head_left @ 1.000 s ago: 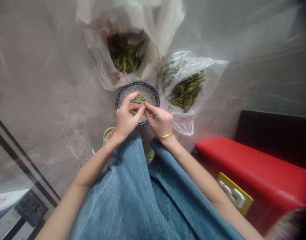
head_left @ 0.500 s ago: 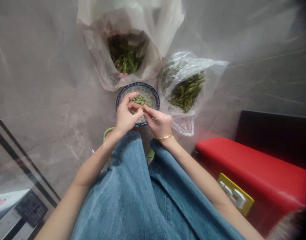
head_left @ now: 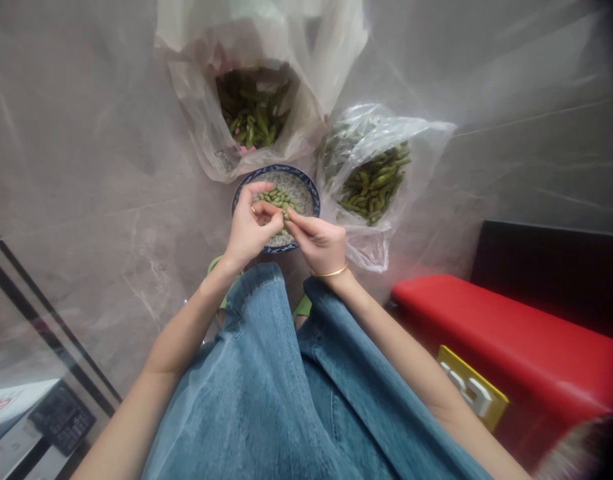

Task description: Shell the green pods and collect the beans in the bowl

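My left hand (head_left: 249,230) and my right hand (head_left: 319,243) meet over a blue-rimmed patterned bowl (head_left: 307,189) on the floor. Both pinch a green bean pod (head_left: 285,215) between their fingertips, just above the bowl. Shelled green beans (head_left: 276,197) lie in the bowl. A gold bangle circles my right wrist. Beyond the bowl stands a white plastic bag (head_left: 206,127) with green pods inside. To the right a clear plastic bag (head_left: 376,180) holds more green pods. My knees in blue jeans fill the lower middle.
Grey marble-look floor tiles surround the bowl. A red box (head_left: 516,347) with a yellow latch sits at the lower right, with a black object behind it. A green slipper (head_left: 213,265) shows under my left wrist. A dark frame runs along the lower left.
Both hands have shifted slightly up over the bowl, and my left fingers have curled tighter around the pod. The bags and the bowl have not moved.
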The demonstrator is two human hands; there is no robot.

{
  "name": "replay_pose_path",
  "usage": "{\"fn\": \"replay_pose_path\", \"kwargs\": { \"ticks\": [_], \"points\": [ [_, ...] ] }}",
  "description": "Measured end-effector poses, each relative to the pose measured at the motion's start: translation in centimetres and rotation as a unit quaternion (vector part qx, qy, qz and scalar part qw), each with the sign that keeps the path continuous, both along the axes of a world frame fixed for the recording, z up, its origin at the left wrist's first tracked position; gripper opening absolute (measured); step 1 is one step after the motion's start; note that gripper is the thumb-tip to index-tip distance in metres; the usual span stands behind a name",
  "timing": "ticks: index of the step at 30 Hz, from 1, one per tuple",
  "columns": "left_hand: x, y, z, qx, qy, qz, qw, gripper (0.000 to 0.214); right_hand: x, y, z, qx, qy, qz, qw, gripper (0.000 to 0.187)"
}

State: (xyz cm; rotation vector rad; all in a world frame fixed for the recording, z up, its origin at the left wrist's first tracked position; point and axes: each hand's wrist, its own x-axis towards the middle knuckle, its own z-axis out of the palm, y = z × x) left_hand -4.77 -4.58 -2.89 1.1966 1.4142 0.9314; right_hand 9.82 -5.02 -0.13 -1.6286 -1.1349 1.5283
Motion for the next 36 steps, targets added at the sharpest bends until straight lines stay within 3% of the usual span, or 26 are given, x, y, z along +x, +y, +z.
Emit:
{"fn": "replay_pose_path", "kwargs": {
  "ticks": [6, 10, 16, 21, 25, 29, 32, 36],
  "points": [
    [0.6, -0.2, 1.2, 0.037, 0.052, 0.025, 0.998, 0.042, -0.6, 1.1, 0.4, -0.149, 0.161, -0.1, 0.971, 0.037],
    [1.0, -0.2, 1.8, 0.055, 0.088, 0.017, 0.994, 0.044, -0.7, 1.4, 0.2, -0.187, 0.202, -0.132, 0.952, 0.038],
    [0.9, 0.1, 0.4, 0.042, 0.064, -0.017, 0.997, 0.052, -0.3, 1.2, -0.4, -0.143, 0.121, -0.114, 0.976, 0.033],
    [0.4, 0.1, -0.2, 0.027, 0.054, -0.038, 0.997, 0.04, 0.0, 1.0, -0.8, -0.117, 0.07, -0.08, 0.987, 0.03],
    [-0.3, 0.7, -0.2, 0.042, 0.084, -0.012, 0.995, 0.037, 0.1, 0.7, -1.3, -0.119, 0.075, -0.092, 0.986, 0.026],
    [-1.2, 1.4, -0.3, 0.055, 0.118, -0.055, 0.99, 0.042, 0.6, 0.8, -1.6, -0.121, 0.097, -0.109, 0.982, 0.028],
    [-1.4, 1.4, -0.4, 0.056, 0.133, -0.074, 0.987, 0.044, 0.6, 2.6, -1.4, -0.103, 0.113, -0.112, 0.982, 0.032],
    [-1.2, 1.0, 0.0, 0.042, 0.127, -0.001, 0.991, 0.037, -0.9, 7.4, -0.5, -0.043, 0.16, -0.045, 0.985, 0.04]
  ]
}}
